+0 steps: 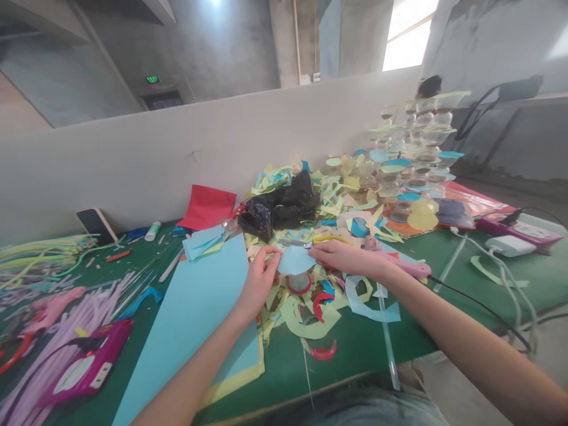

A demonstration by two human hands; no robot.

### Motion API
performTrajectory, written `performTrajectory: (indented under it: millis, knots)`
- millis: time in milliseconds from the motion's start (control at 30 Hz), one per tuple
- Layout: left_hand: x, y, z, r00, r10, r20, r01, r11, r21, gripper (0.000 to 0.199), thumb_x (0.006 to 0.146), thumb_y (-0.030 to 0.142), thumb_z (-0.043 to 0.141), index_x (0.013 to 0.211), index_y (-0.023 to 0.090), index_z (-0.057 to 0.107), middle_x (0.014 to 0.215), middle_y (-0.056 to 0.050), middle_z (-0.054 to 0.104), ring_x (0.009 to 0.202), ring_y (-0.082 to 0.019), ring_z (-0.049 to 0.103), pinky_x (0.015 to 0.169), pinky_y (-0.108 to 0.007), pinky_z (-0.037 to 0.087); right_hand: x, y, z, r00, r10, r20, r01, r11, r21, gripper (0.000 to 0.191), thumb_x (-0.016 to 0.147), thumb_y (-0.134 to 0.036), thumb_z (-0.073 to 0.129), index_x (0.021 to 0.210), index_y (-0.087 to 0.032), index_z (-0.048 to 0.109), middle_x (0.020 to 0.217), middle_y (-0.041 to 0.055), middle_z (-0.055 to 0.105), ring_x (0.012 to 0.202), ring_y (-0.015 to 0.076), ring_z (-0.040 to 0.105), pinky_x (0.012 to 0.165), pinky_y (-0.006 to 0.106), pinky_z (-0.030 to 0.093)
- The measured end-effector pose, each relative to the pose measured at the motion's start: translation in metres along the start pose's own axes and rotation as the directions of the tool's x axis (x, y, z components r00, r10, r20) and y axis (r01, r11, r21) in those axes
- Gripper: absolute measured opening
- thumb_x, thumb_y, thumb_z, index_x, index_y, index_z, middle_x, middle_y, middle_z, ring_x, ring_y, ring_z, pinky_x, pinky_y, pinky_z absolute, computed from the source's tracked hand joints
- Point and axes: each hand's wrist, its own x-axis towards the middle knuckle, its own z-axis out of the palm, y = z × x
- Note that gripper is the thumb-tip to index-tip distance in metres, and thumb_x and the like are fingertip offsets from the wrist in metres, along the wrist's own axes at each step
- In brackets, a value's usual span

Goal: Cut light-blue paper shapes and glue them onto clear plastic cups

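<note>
A light blue rounded piece of paper (296,261) is held up above a heap of paper scraps. My left hand (262,278) pinches its left edge between thumb and fingers. On the opposite edge, my right hand (333,255) is closed with its fingertips on the paper. Just behind it lies a tool with a metal end and yellow handles (331,238); its exact kind is hard to make out. A pink glue gun (410,267) with a black cord rests partly behind my right forearm. Below the held paper sits a small red-rimmed round piece (300,284).
Large blue sheets (199,319) lie left of the scraps (310,319). Behind stands a black plastic bag (281,204). Stacked clear cups with paper discs (412,160) rise at right. A phone (95,226), lilac strips (84,349) and a magenta power strip (89,367) are at left.
</note>
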Motion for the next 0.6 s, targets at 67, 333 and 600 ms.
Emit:
performTrajectory:
  millis: [67,333,600]
  knots:
    - [-0.001,0.0,0.0,0.999,0.026,-0.019,-0.025,0.999,0.023,0.029,0.089,0.05,0.047,0.096,0.023,0.052,0.055,0.008,0.034,0.045,-0.008,0.033,0.044,-0.019,0.026,0.0,0.0,0.0,0.999,0.013,-0.034,-0.014,0.999,-0.032,0.049,0.092,-0.063,0.031,0.066,-0.021,0.037,0.061,-0.0033,0.038,0.053,0.0121,0.034,0.053,0.027,0.03]
    - [0.001,-0.005,-0.001,0.986,0.088,-0.145,-0.079,0.995,0.066,0.034,0.092,0.054,0.039,0.093,0.023,0.053,0.056,0.006,0.036,0.047,-0.01,0.034,0.043,-0.02,0.027,-0.007,-0.017,0.005,0.811,-0.309,-0.497,0.111,0.916,-0.387,0.038,0.099,-0.047,0.028,0.098,-0.021,0.056,0.105,0.0104,0.063,0.103,0.0254,0.057,0.087,0.04,0.047]
    - [0.003,-0.004,0.0,0.966,0.179,-0.186,-0.157,0.979,0.128,0.033,0.092,0.051,0.041,0.089,0.021,0.055,0.064,0.003,0.046,0.059,-0.012,0.046,0.054,-0.022,0.039,-0.005,-0.02,0.035,0.797,-0.599,-0.074,0.441,0.661,-0.608,0.07,0.094,-0.061,0.036,0.145,-0.014,0.037,0.149,0.0159,0.04,0.14,0.0282,0.034,0.114,0.047,0.032]
